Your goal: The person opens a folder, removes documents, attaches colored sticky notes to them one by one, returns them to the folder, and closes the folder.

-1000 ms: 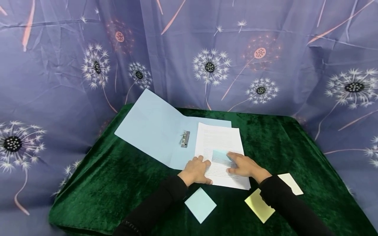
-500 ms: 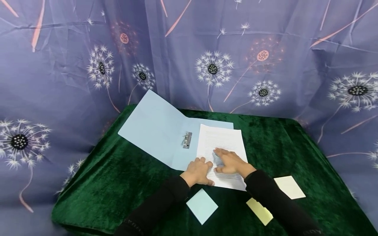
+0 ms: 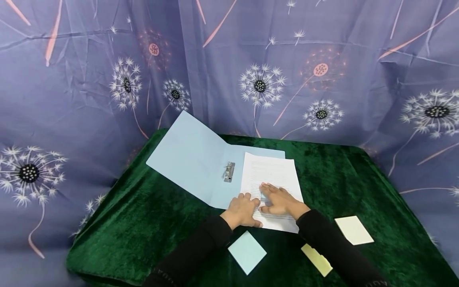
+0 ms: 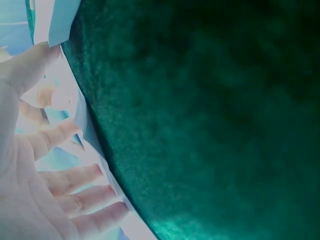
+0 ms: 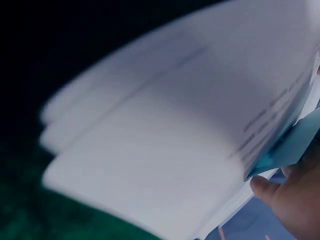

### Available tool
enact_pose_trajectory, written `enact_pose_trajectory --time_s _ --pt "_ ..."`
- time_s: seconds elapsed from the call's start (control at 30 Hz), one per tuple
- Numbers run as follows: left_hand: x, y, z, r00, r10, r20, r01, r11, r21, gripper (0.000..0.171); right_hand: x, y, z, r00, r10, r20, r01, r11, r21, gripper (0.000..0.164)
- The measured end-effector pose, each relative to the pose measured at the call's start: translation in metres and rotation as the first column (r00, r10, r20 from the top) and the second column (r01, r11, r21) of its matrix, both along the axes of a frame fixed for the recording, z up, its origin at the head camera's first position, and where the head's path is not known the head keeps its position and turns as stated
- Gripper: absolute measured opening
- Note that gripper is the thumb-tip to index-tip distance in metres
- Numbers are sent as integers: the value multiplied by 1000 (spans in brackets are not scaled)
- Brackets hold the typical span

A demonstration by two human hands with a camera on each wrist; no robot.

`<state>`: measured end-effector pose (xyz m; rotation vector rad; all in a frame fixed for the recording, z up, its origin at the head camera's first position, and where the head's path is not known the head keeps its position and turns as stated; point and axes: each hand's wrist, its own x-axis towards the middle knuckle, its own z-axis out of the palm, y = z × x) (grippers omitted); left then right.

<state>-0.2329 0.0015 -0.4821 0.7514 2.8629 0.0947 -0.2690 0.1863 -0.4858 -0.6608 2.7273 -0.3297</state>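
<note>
A stack of printed sheets (image 3: 274,169) lies on the right side of an open light-blue folder (image 3: 190,155). My left hand (image 3: 242,211) rests on the lower left edge of the sheets, fingers spread. Over the middle of the page my right hand (image 3: 281,201) lies with its fingers extended. It covers most of a small light-blue sticky note, of which the right wrist view shows a lifted part (image 5: 292,145) beside the thumb. In the left wrist view, the left hand (image 4: 45,165) has its fingertips along the paper edge.
A metal binder clip (image 3: 229,172) sits near the folder's fold. On the green velvet tablecloth (image 3: 143,223) lie a light-blue sticky pad (image 3: 247,253), a yellow pad (image 3: 317,260) partly behind the right sleeve, and a cream pad (image 3: 354,230). A patterned purple curtain (image 3: 215,79) hangs behind.
My right hand has moved left from the sticky note's right side and now covers most of it, pressing down on the page. My left hand has stayed on the sheets.
</note>
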Motion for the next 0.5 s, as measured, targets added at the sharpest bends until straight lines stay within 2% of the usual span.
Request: enact_pose_trajectory --time_s 0.5 --pt "1 0 -1 1000 11 13 -11 1000 20 68 15 46 1 999 -34 -9 34 999 -6 85"
